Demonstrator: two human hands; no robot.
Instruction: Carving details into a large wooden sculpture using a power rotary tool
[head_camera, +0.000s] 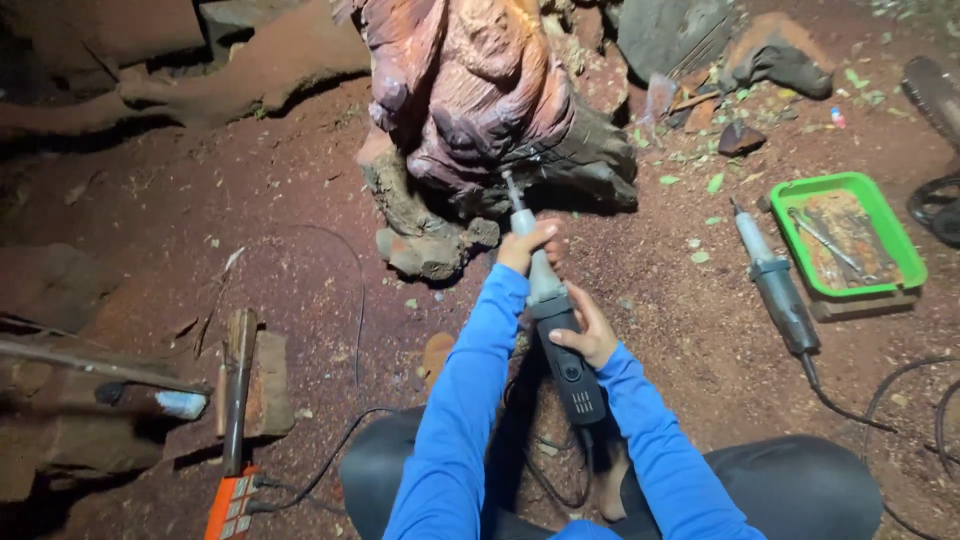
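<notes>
Two hands on one die grinder (556, 320) | left hand (527, 247) wrapped round its neck | right hand (586, 330) clasping body | bit touching wood carving (470, 90) (second grinder (778, 290) beside green tray (850, 290))

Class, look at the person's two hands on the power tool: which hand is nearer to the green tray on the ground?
Right. The right hand holds the grinder body, on the side toward the green tray. The left hand grips the tool's front, farther left, near the wood carving.

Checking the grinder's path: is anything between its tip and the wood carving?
Nothing visible. The grinder, held by the left hand and right hand, runs its thin tip straight to the carving; whether it touches is unclear.
</notes>
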